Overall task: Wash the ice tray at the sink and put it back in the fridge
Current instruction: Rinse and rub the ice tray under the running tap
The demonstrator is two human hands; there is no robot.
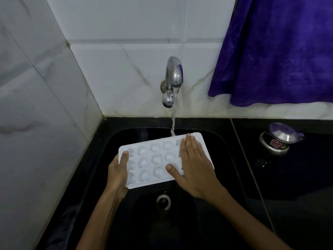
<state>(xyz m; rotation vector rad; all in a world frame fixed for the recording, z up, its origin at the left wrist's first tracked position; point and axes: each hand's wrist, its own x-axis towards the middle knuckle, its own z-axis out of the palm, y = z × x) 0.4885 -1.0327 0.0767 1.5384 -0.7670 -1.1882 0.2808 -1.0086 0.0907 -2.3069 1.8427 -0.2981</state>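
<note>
Centrally, the white plastic ice tray (pixel 155 159) (rounded moulded cavities) is held over the glossy black sink (pixel 223 141); left hand (pixel 118 172) clamps its short edge, right hand (pixel 193 165) lies flat, fingers together, beneath the chrome tap (pixel 173 76)'s stream.

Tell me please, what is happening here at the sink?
A person is washing a white ice tray over a black sink. The left hand grips the tray's left end, thumb on top. The right hand lies flat and open on the tray's right part. Water runs from the tap onto the tray's far edge, near the right fingertips. A purple cloth hangs on the wall, and a small metal pot stands on the counter to the right.
</note>
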